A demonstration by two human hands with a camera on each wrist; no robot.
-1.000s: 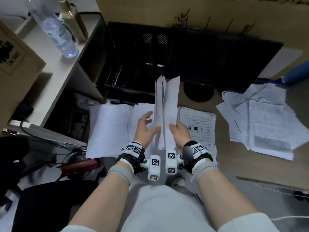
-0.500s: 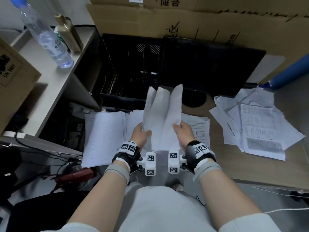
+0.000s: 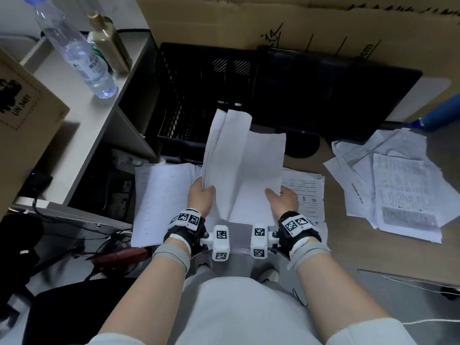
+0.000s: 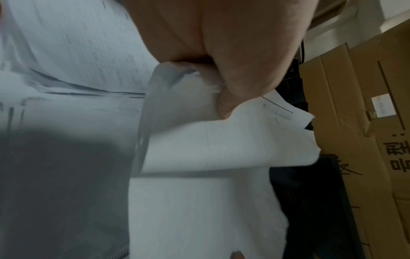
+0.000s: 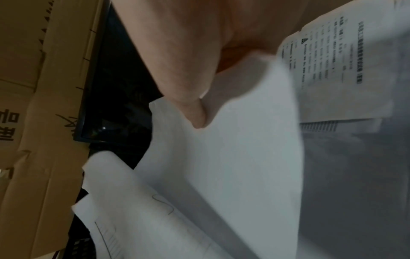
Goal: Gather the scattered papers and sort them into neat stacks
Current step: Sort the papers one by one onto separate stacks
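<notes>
Both hands hold a small bundle of white sheets upright above the desk's near edge. My left hand pinches the bundle's left edge, thumb on top. My right hand pinches the right edge, thumb pressed on the top sheet. The sheets fan apart towards their far ends. Under them lie a stack of blank-looking pages on the left and a printed stack on the right. A loose heap of scattered printed papers lies further right.
A black plastic crate and a dark monitor stand behind the papers, with cardboard boxes beyond. A shelf at the left carries a clear water bottle and a gold bottle. Cables and a red tool lie below left.
The bundle, held nearly edge-on a second ago, has spread open and wider between my hands. My hands moved apart, and the left thumb closed onto the sheets.
</notes>
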